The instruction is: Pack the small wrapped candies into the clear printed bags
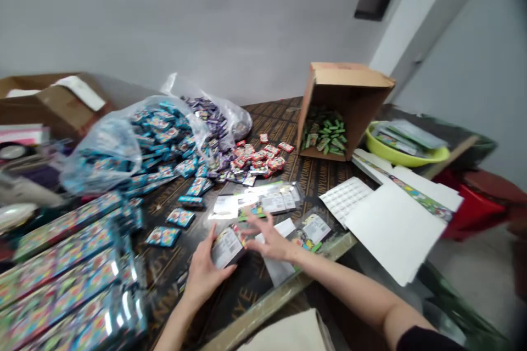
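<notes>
My left hand [205, 271] grips a small dark packet [227, 248] with a pale printed label, thumb along its near edge and fingers at its left side. My right hand [269, 238] is at the packet's right edge with fingers spread apart; whether the fingertips touch it I cannot tell. Under the right wrist lies a white sheet [275, 269]. Another labelled packet [315, 228] rests just right of that wrist. Beyond both hands are clear plastic sleeves [286, 197] with labelled cards. A few blue packets [163, 236] lie left of my left hand.
Clear bags of blue packets [164, 126] and purple packets [208, 112] spill toward a red packet pile [261, 158]. A tipped cardboard box [349, 74] holds green packets. White sheets [395, 230] and a yellow basin [381, 156] are right; wrapped packs [74, 269] fill the left.
</notes>
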Motion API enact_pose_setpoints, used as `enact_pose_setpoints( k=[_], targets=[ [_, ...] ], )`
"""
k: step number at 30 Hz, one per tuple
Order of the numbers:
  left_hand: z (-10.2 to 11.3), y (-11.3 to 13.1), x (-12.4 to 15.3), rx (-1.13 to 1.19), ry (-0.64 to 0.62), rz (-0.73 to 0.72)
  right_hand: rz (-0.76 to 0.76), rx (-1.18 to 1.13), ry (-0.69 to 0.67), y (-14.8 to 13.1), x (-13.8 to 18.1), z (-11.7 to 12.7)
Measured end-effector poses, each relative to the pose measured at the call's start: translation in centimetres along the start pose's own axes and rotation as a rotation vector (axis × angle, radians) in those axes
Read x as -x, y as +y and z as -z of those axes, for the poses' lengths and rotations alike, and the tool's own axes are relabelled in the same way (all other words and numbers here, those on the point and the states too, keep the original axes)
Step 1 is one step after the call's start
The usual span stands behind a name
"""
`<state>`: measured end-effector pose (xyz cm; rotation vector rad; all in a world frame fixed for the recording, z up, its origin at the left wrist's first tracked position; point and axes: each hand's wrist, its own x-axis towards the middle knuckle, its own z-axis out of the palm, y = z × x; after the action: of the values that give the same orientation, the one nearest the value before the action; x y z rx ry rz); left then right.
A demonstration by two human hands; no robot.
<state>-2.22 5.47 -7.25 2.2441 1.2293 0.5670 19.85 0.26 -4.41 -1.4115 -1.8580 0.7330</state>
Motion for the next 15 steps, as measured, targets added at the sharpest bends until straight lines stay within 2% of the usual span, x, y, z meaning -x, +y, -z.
enact_pose_setpoints(
  k=[2,3,6,8,10,12,14,15],
  targets=[
    [-0.8,-0.5,-0.3,-0.055,-0.026,-0.043,-0.004,0.027,-0.017,0.9,-0.5,1.3],
    [-1.2,-0.8,-0.4,-0.092,-0.049,-0.062,-0.029,0.071,0.056,1.9,-1.0,2.6],
    [-2.4,-1.5,0.0,-0.195,-0.090,-0.099,-0.228,0.324,0.456,7.4,-3.6,8.9],
    [-3.1,-2.2,0.3,-0.238,-0.079,-0.130,-0.408,0.510,0.597,12.3,-5.7,14.4],
    [-3.5,-3.0,0.4,-0.259,-0.064,-0.157,-0.604,0.616,0.656,16.9,-7.3,19.9],
    [-3.6,-3.7,0.5,-0.258,-0.067,-0.175,-0.729,0.690,0.678,20.3,-8.7,24.4],
    [-3.1,-3.9,0.9,-0.253,-0.085,-0.157,-0.767,0.768,0.657,22.3,-11.0,26.5],
    [-2.7,-3.6,1.3,-0.252,-0.097,-0.129,-0.744,0.801,0.626,22.9,-13.0,26.2]
  ],
)
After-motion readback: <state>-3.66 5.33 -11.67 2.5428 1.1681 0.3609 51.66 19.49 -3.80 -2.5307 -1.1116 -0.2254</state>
